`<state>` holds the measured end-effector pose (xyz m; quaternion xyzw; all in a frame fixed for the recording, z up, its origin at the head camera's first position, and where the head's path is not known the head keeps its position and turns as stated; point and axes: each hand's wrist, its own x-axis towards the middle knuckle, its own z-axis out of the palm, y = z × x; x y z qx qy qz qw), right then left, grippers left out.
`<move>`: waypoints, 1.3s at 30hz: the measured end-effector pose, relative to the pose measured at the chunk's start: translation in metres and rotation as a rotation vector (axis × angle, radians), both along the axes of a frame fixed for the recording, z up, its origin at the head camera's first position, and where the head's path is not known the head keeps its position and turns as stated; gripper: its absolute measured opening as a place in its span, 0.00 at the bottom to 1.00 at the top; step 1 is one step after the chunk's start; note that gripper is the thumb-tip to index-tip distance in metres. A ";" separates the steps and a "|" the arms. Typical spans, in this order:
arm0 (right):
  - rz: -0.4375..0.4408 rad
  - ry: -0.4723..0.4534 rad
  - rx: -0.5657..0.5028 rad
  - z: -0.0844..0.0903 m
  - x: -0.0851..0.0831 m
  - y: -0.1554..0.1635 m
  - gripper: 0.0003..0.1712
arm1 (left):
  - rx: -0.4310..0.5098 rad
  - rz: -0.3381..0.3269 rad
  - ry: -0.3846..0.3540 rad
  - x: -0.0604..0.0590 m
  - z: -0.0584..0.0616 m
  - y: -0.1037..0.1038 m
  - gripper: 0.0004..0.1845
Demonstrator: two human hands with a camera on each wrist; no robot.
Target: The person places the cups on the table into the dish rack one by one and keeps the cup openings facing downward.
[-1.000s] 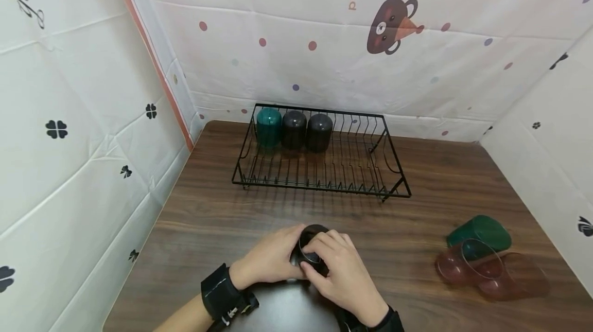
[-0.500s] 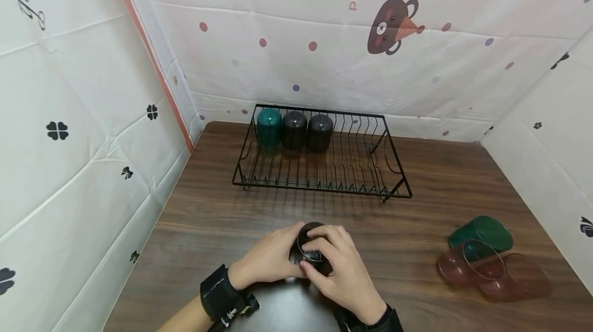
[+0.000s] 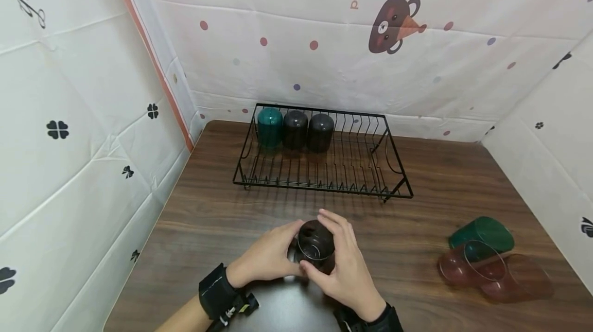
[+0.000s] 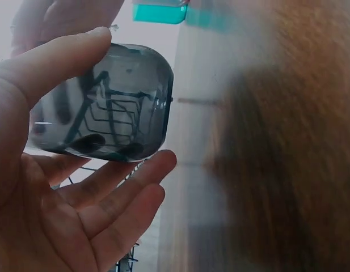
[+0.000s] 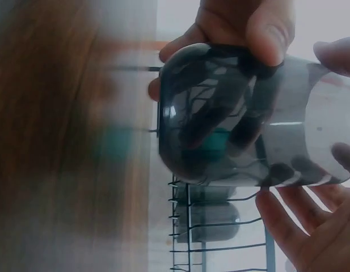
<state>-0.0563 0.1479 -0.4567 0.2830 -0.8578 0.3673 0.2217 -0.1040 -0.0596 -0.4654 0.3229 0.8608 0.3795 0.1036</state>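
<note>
A smoky dark grey drinking glass (image 3: 317, 243) is held upright just above the table's near middle, its mouth facing up. My left hand (image 3: 268, 256) grips it from the left; in the left wrist view the thumb lies along one side of the glass (image 4: 135, 107) and the fingers lie on the other. My right hand (image 3: 348, 269) spans the rim from the right, thumb at the near side and fingers at the far side. In the right wrist view its fingertips meet the outside of the glass (image 5: 220, 158) near the mouth.
Behind the hands stands a black wire dish rack (image 3: 356, 167). A teal glass (image 3: 269, 128) and two dark grey glasses (image 3: 320, 134) sit upside down at its left. Two pinkish glasses (image 3: 523, 280) and a green glass (image 3: 482, 234) lie at the right of the wooden table (image 3: 194, 229).
My right fingers have come out of the glass's mouth and straightened to its far outer side, baring the inside. The left hand keeps its grip, nearly still.
</note>
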 end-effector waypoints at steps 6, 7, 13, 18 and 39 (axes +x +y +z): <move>0.004 -0.037 -0.005 -0.003 -0.001 0.002 0.51 | 0.033 0.000 -0.003 0.000 0.001 -0.002 0.39; 0.002 -0.042 -0.006 -0.004 -0.001 0.002 0.51 | 0.038 0.000 0.000 0.000 0.001 -0.002 0.40; -0.015 -0.071 -0.034 -0.007 -0.001 0.003 0.56 | 0.100 0.004 -0.006 0.000 0.000 -0.004 0.41; -0.019 -0.114 -0.072 -0.009 0.001 0.005 0.62 | 0.175 -0.011 -0.018 -0.001 -0.002 -0.006 0.41; -0.008 -0.121 -0.153 -0.010 0.002 0.005 0.63 | 0.298 -0.041 -0.071 0.001 -0.002 -0.007 0.39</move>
